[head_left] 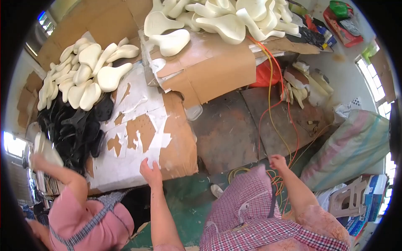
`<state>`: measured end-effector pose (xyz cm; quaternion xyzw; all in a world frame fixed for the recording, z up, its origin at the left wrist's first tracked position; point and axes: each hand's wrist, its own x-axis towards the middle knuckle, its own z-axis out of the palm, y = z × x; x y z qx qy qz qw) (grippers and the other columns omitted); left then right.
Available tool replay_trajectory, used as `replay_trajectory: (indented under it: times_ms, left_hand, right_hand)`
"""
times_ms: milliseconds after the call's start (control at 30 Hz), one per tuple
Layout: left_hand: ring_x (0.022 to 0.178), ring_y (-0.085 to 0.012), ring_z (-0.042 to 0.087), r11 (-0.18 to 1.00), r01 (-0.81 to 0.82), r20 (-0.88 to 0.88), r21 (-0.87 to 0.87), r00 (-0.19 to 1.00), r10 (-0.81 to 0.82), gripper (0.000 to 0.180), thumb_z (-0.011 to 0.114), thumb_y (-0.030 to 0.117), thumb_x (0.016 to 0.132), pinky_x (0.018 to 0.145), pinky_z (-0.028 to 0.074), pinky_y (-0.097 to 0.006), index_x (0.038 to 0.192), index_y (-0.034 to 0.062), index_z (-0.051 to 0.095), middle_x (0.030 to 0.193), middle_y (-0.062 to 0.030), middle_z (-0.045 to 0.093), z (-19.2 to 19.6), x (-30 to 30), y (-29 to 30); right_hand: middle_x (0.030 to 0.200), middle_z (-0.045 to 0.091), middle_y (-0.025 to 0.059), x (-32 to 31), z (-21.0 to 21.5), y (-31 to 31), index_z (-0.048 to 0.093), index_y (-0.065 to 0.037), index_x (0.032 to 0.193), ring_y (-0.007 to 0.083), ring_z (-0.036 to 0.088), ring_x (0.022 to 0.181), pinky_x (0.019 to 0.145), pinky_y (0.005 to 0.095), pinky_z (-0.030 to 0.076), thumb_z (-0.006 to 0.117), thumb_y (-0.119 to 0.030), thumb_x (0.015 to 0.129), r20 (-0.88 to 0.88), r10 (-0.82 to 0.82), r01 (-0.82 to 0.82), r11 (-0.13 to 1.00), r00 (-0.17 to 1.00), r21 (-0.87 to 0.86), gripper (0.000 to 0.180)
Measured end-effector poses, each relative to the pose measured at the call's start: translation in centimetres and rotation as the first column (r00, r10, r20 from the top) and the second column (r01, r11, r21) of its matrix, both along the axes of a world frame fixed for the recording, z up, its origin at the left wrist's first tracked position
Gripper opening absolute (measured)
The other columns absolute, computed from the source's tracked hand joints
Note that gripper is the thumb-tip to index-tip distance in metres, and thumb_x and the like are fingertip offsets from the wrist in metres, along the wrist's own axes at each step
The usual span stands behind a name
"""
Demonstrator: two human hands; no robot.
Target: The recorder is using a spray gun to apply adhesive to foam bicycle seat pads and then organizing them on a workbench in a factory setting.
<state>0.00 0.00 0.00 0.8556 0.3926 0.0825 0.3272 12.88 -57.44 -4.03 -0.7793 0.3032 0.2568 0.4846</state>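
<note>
My left hand is over the near edge of a cardboard-covered table patched with torn white paper. Its thumb and fingers are apart, with nothing between them. Farther right, my right hand has its fingers curled in beside the raised corner of my checked apron. Thin hoses run close to these fingers, and what they hold, if anything, is too small to make out. Cream foam saddle pads lie heaped at the table's far left, above a pile of black saddle shells.
A co-worker in pink at the left has an arm out beside a pale pad. More foam pads cover a raised cardboard box. An orange hose hangs down the right side. A striped sack leans beside a plastic stool.
</note>
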Motion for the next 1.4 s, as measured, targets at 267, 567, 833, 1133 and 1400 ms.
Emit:
replay_trajectory:
  times_ms: [267,567,833,1133,1400]
  left_hand:
    - [0.137,-0.0427,0.022,0.835,-0.008,-0.238,0.55,0.957,0.167,0.062,0.054,0.034,0.088,0.109,0.019,-0.055,0.14,0.006,0.036,0.147,-0.019,0.031,-1.9,7.5,-5.9]
    - [0.137,-0.0423,0.025,0.881,0.027,-0.174,0.472,0.983,0.063,0.059,0.048,0.028,0.087,0.111,0.016,-0.05,0.138,-0.0009,0.039,0.147,-0.0238,0.03,-0.4,8.1,-6.3]
    - [0.137,-0.0424,0.026,0.899,-0.094,-0.116,0.427,0.981,0.158,0.06,0.047,0.036,0.088,0.111,0.018,-0.051,0.136,0.0001,0.043,0.145,-0.0239,0.034,-0.8,9.2,-6.3]
    - [0.136,-0.0388,0.029,0.888,-0.175,-0.051,0.426,0.975,0.217,0.065,0.048,0.044,0.088,0.112,0.02,-0.048,0.134,-0.0025,0.044,0.144,-0.0259,0.034,-1.4,8.8,-6.3]
    - [0.139,-0.0332,0.026,0.912,-0.214,0.051,0.35,0.976,0.21,0.068,0.046,0.04,0.087,0.114,0.016,-0.044,0.14,-0.0016,0.036,0.15,-0.0221,0.026,-1.4,8.7,-6.5]
  right_hand:
    - [0.074,0.065,0.0101,17.9,-8.7,3.1,0.06,-0.002,0.105,0.0181,0.062,0.058,0.049,0.0293,0.051,0.055,-0.004,0.081,-0.137,0.294,-0.308,0.946,0.946,-0.102,0.025]
    - [0.081,0.064,0.0108,31.6,-46.5,21.9,0.061,-0.007,0.1,0.0209,0.065,0.07,0.055,0.0404,0.052,0.058,-0.015,0.081,0.144,0.982,-0.986,-0.139,-0.125,0.096,0.021]
    - [0.084,0.065,0.0111,37.7,-64.2,29.2,0.062,-0.008,0.098,0.0241,0.065,0.074,0.061,0.0412,0.052,0.058,-0.016,0.08,0.401,0.88,-0.953,-0.298,-0.253,0.052,0.02]
    - [0.088,0.066,0.0115,40.4,-68.8,18.4,0.064,-0.009,0.094,0.0277,0.065,0.079,0.068,0.042,0.051,0.057,-0.018,0.079,0.462,0.858,-0.974,-0.214,-0.226,-0.078,0.019]
    - [0.091,0.066,0.0118,37.6,-58.9,32.4,0.066,-0.009,0.092,0.0309,0.065,0.083,0.074,0.0427,0.051,0.057,-0.02,0.078,0.427,0.89,-0.951,-0.022,-0.159,-0.309,0.019]
